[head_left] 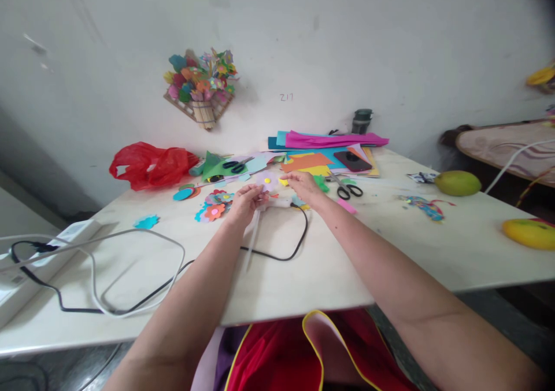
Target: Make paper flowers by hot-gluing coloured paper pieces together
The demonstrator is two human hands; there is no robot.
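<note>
My left hand point(248, 203) is closed, its fingertips at the lower edge of a lilac paper flower point(262, 178) with a yellow round centre. A small yellow paper piece point(283, 182) is pinched in my right hand point(304, 186), just right of the flower. Below both hands lies a white glue gun point(277, 203), partly hidden by my left fingers; a pale glue stick point(252, 243) points from it toward me. Its black cord point(306, 235) loops over the table. Layered paper flowers point(214, 211) lie left of my left hand.
Black scissors point(349, 191) and green paper pieces point(321, 183) lie right of my hands. Behind them are coloured sheets point(307, 161), a phone point(352, 161) and a red plastic bag point(150, 165). A power strip point(47, 264) with cables is at left, mangoes point(458, 183) at right.
</note>
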